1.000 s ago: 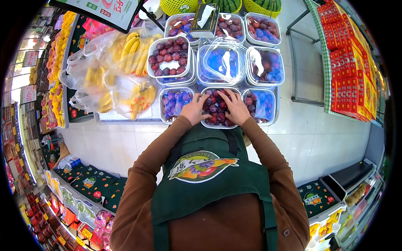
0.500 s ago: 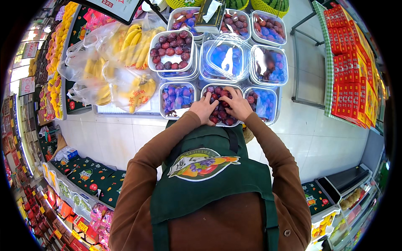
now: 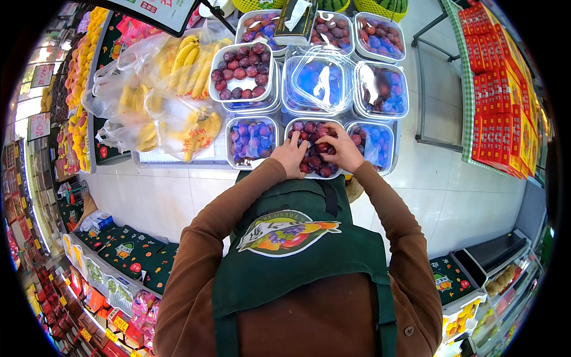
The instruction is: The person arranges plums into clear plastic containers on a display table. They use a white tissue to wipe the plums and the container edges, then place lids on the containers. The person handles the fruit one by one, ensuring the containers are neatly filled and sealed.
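In front of me an uncovered clear tub (image 3: 288, 130) holds dark red plums (image 3: 313, 160). My left hand (image 3: 290, 157) comes over its left side, the fingers bent closely around a plum among the others. From the right side my right hand (image 3: 345, 149) reaches in, its thumb and fingers curled round a plum (image 3: 323, 147). Covered tubs of plums stand close by, one on the left (image 3: 252, 140) and one on the right (image 3: 372, 144). Behind them sits a white tub (image 3: 240, 72) of plums with its top uncovered, stacked on others.
Clear lids (image 3: 321, 80) lie on the middle stack. Bagged bananas (image 3: 184, 125) cover the table's left part. A tissue box (image 3: 294, 24) rests on the rear tubs. Red boxes (image 3: 496, 107) are stacked at far right, near a metal frame (image 3: 419, 107).
My right hand has shifted slightly right and its fingers have curled in round a plum. The left hand stays almost in place on the plums.
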A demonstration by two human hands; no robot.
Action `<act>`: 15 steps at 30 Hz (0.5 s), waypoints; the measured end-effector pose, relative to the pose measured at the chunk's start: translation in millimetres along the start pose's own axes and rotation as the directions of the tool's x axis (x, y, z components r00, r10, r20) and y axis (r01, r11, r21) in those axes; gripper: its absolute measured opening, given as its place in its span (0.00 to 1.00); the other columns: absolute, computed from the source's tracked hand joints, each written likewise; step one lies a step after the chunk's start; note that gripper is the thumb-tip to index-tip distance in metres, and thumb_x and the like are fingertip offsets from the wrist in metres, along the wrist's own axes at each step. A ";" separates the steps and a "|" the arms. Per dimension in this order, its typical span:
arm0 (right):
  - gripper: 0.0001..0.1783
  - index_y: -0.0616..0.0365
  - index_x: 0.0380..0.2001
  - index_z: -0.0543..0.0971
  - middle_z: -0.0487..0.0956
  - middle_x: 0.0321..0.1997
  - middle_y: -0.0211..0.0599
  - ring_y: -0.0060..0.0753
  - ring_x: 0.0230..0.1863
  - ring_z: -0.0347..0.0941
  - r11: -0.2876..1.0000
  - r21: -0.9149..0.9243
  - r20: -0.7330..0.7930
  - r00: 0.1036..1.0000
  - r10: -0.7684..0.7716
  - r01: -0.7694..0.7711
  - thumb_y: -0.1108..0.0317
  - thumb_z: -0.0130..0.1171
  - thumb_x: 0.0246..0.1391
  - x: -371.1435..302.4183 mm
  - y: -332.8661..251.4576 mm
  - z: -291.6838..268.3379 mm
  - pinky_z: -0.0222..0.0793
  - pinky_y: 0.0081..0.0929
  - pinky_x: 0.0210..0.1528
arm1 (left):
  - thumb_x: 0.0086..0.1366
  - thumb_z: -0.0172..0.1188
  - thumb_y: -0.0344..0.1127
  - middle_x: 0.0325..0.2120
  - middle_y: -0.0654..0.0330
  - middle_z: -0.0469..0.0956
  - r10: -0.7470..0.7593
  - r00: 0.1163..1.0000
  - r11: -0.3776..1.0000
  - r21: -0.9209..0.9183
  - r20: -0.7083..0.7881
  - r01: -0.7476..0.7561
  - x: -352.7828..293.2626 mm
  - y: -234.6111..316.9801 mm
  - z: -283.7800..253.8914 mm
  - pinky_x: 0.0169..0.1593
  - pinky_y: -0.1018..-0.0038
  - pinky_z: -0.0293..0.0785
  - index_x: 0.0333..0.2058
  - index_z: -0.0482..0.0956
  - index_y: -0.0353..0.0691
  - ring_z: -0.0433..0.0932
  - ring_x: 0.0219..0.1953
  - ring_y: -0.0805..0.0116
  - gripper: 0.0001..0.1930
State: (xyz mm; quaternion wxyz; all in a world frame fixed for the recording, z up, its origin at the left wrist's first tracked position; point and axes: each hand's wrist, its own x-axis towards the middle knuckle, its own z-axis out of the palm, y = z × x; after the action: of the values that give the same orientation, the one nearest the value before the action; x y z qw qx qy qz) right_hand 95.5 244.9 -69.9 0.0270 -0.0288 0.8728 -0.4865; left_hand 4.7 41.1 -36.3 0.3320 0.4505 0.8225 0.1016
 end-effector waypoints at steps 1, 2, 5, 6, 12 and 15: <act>0.22 0.48 0.41 0.80 0.64 0.61 0.43 0.48 0.60 0.65 0.994 0.087 0.013 0.998 0.058 -0.059 0.74 0.68 0.38 -2.1 -6.2 -6.2 0.69 0.35 0.56 | 0.40 0.71 0.44 0.54 0.40 0.57 0.004 1.000 1.000 -0.001 -0.002 -0.004 -1.2 0.8 -0.7 0.45 0.57 0.78 0.55 0.62 0.38 0.70 0.53 0.41 0.43; 0.22 0.47 0.42 0.80 0.64 0.60 0.42 0.46 0.60 0.65 0.978 0.172 0.032 0.993 0.113 -0.117 0.73 0.69 0.39 -4.0 -18.2 -16.7 0.69 0.35 0.57 | 0.41 0.71 0.44 0.54 0.41 0.57 0.005 1.000 1.000 -0.002 -0.005 -0.005 -2.8 1.3 -1.5 0.45 0.56 0.78 0.55 0.63 0.39 0.70 0.53 0.41 0.42; 0.22 0.49 0.46 0.80 0.67 0.58 0.37 0.36 0.59 0.67 0.855 0.468 0.101 0.974 0.201 -0.224 0.72 0.70 0.43 -1.4 -55.2 -57.9 0.67 0.33 0.58 | 0.41 0.72 0.44 0.54 0.43 0.58 0.030 0.999 1.000 -0.003 -0.023 -0.030 -5.0 -0.4 -0.2 0.44 0.56 0.78 0.53 0.63 0.40 0.70 0.53 0.42 0.40; 0.22 0.50 0.46 0.79 0.68 0.57 0.37 0.34 0.58 0.67 0.810 0.551 0.087 0.980 0.180 -0.198 0.72 0.70 0.44 4.0 -62.8 -71.5 0.68 0.33 0.58 | 0.42 0.72 0.43 0.54 0.44 0.59 0.040 0.999 0.999 -0.004 -0.031 -0.040 -4.8 -1.3 1.0 0.44 0.56 0.78 0.53 0.64 0.40 0.70 0.53 0.43 0.39; 0.21 0.48 0.44 0.81 0.73 0.54 0.41 0.39 0.56 0.70 0.996 0.089 -0.290 0.956 0.040 -0.014 0.67 0.71 0.42 70.0 -33.4 -107.3 0.68 0.32 0.56 | 0.44 0.71 0.43 0.55 0.48 0.61 0.157 0.988 0.984 0.082 -0.010 -0.155 -8.3 -4.6 1.8 0.42 0.58 0.79 0.50 0.66 0.43 0.72 0.50 0.48 0.35; 0.19 0.46 0.39 0.83 0.71 0.53 0.47 0.47 0.54 0.70 0.994 -0.058 -0.320 0.945 0.071 -0.094 0.67 0.71 0.39 97.6 -10.8 -94.5 0.70 0.37 0.54 | 0.45 0.71 0.45 0.56 0.50 0.60 0.214 0.976 0.970 0.122 -0.026 -0.209 -9.6 -7.9 3.5 0.41 0.59 0.79 0.50 0.67 0.44 0.73 0.49 0.49 0.34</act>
State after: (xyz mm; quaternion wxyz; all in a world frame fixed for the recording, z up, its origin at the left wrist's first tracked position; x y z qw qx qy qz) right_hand -8.6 311.9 -12.9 -0.0944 0.0856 0.8832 -0.4513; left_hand 5.2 28.3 -38.3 0.2757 0.5525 0.7807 0.0964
